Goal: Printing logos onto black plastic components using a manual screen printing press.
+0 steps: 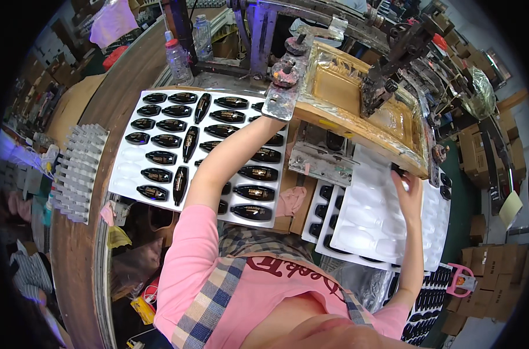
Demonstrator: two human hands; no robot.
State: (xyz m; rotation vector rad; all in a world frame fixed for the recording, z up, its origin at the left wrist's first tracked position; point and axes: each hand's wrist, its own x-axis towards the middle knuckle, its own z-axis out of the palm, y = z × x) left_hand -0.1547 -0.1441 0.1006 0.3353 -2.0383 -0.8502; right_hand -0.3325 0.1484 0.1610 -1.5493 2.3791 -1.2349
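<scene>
My left forearm (232, 145) reaches over a white tray (125, 174) of glossy black bottle-shaped pieces with gold print. Its wrist ends under a metal clamp plate (278, 104) at the left of a wooden-framed printing screen (357, 131), so the left hand's fingers are hidden. My right hand (413, 195) is below the screen's right end, over a stack of white moulded trays (366, 215). Its thumb and fingers look apart, with white showing between them. Beneath the screen sits a metal fixture (320, 163) with a dark part on it.
Two plastic bottles, one pink-capped (178, 61), stand behind the left tray. A rack of pale upright pegs (81, 171) lies along the wooden bench (72, 256). A pink cloth (292, 200) lies between the trays. Black pieces (427, 302) fill lower trays; cardboard boxes (491, 273) stand at right.
</scene>
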